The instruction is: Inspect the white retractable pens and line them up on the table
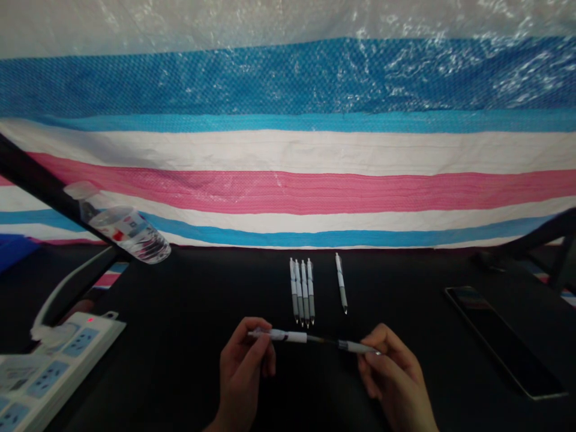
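Observation:
Between my hands is a pen in two parts, joined by a thin dark refill [321, 340]. My left hand [247, 366] pinches the white pen barrel [290, 336]. My right hand [393, 372] pinches the grey grip section [353, 346] near its metallic tip. The refill bridges the gap between the two parts. Beyond my hands, several white and grey pens [302, 291] lie side by side on the black table [180, 348], tips toward me. A single similar pen [341, 283] lies apart to their right.
A white power strip [67, 366] with a cable is at the left. Behind it, a clear plastic bottle [130, 233] leans near a black bar. A dark phone [504, 342] lies at the right. Striped sheeting [288, 192] hangs behind the table.

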### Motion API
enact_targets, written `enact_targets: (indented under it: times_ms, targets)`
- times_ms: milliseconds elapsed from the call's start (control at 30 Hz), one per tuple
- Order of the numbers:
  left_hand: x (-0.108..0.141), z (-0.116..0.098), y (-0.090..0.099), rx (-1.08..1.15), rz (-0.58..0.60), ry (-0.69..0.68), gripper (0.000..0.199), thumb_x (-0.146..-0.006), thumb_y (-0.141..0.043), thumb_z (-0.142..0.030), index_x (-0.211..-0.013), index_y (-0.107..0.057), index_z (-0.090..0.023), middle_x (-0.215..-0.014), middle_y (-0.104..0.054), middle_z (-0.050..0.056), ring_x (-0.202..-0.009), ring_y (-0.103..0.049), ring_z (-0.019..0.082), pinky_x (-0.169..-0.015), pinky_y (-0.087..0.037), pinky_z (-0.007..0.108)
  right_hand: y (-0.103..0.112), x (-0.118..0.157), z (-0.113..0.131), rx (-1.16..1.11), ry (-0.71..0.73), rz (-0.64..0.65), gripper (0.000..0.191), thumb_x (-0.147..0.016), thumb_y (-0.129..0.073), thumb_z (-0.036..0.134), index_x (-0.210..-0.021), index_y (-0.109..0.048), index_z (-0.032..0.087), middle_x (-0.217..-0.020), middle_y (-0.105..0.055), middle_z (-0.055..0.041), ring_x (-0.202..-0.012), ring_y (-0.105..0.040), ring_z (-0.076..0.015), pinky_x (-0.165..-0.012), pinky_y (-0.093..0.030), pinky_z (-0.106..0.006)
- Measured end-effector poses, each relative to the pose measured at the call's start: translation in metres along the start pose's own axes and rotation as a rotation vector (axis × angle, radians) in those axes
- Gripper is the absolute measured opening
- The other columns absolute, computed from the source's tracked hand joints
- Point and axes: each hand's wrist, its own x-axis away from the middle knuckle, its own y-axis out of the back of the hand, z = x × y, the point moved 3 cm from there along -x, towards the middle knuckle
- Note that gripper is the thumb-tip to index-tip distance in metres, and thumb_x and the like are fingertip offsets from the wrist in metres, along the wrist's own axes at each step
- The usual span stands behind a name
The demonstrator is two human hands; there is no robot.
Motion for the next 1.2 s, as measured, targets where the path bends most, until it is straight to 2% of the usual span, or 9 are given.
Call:
enact_targets:
  times_ms: [367,533,633,733,867,933,1000,1067,1200]
  targets:
    - [-0.001,0.003,0.001,0.017,0.006,-0.007,0.026,-0.078,-0.072,-0.04,-0.086,-0.064,-0.016,-0.052,-0.053,-0.004,-0.044,-0.047,0.01,-0.043,-0.036,0.02,-0.001,0.0,0.001,-0.005,0.016,-0.016,0.025,-0.078,-0.076,0.037,-0.08,-0.06,0.019,-0.058,-0.06,0.0025,-0.039,-0.048,-0.0087,-0.039,-0.031,-0.019]
    - [0.004,0.008,-0.005,-0.054,0.12,0.028,0.029,-0.081,-0.071,-0.044,-0.087,-0.063,-0.016,-0.052,-0.053,-0.004,-0.044,-0.047,0.01,-0.044,-0.036,0.02,-0.018,0.003,0.003,0.183,0.036,0.153,0.027,-0.084,-0.071,0.043,-0.089,-0.06,0.019,-0.076,-0.07,-0.0053,-0.059,-0.066,-0.017,-0.046,-0.046,-0.023]
    - [0.007,0.01,-0.007,-0.083,0.166,0.033,0.029,-0.084,-0.068,-0.045,-0.085,-0.061,-0.017,-0.051,-0.054,-0.003,-0.044,-0.047,0.01,-0.044,-0.036,0.02,-0.023,0.002,0.004,0.374,0.079,0.217,0.029,-0.088,-0.066,0.046,-0.098,-0.062,0.019,-0.084,-0.073,-0.0096,-0.072,-0.069,-0.0206,-0.053,-0.051,-0.025]
    - [0.008,0.011,-0.007,-0.082,0.176,0.028,0.029,-0.083,-0.069,-0.045,-0.085,-0.06,-0.017,-0.05,-0.055,-0.003,-0.044,-0.049,0.01,-0.044,-0.036,0.02,-0.02,0.001,0.004,0.568,0.127,0.208,0.03,-0.092,-0.059,0.048,-0.093,-0.066,0.019,-0.075,-0.072,-0.0071,-0.062,-0.065,-0.0163,-0.053,-0.048,-0.023]
    - [0.009,0.014,-0.007,-0.079,0.223,0.042,0.029,-0.083,-0.07,-0.044,-0.088,-0.06,-0.017,-0.052,-0.058,-0.002,-0.045,-0.051,0.011,-0.045,-0.037,0.02,-0.017,0.002,0.0,0.666,0.129,0.249,0.055,-0.098,-0.041,0.055,-0.062,-0.06,0.018,-0.047,-0.056,-0.0002,-0.042,-0.051,-0.0105,-0.045,-0.037,-0.022]
    - [0.009,0.014,-0.006,-0.068,0.222,0.043,0.029,-0.084,-0.07,-0.044,-0.088,-0.06,-0.017,-0.052,-0.059,-0.002,-0.045,-0.051,0.011,-0.045,-0.037,0.02,-0.019,0.002,-0.002,0.591,0.1,0.274,0.053,-0.098,-0.039,0.058,-0.072,-0.063,0.018,-0.049,-0.057,0.0,-0.042,-0.05,-0.0104,-0.044,-0.036,-0.021]
    - [0.008,0.012,-0.006,-0.051,0.199,0.037,0.028,-0.084,-0.07,-0.043,-0.087,-0.06,-0.017,-0.052,-0.058,-0.002,-0.046,-0.051,0.01,-0.046,-0.037,0.02,-0.022,0.002,-0.001,0.482,0.077,0.267,0.042,-0.095,-0.047,0.058,-0.097,-0.062,0.019,-0.069,-0.067,-0.0033,-0.049,-0.057,-0.0121,-0.046,-0.04,-0.022]
    - [0.007,0.011,-0.006,-0.035,0.168,0.033,0.028,-0.083,-0.071,-0.043,-0.087,-0.061,-0.017,-0.053,-0.058,-0.003,-0.046,-0.051,0.01,-0.046,-0.037,0.02,-0.023,0.001,0.002,0.432,0.066,0.231,0.038,-0.09,-0.057,0.056,-0.105,-0.056,0.022,-0.082,-0.07,-0.0053,-0.054,-0.061,-0.0131,-0.045,-0.042,-0.021]
    - [0.006,0.01,-0.006,-0.021,0.148,0.048,0.031,-0.08,-0.073,-0.045,-0.084,-0.061,-0.016,-0.051,-0.057,-0.003,-0.045,-0.05,0.01,-0.045,-0.036,0.019,-0.022,-0.001,0.004,0.555,0.083,0.251,0.04,-0.095,-0.051,0.053,-0.076,-0.059,0.018,-0.062,-0.063,-0.0021,-0.049,-0.059,-0.0117,-0.045,-0.039,-0.02]
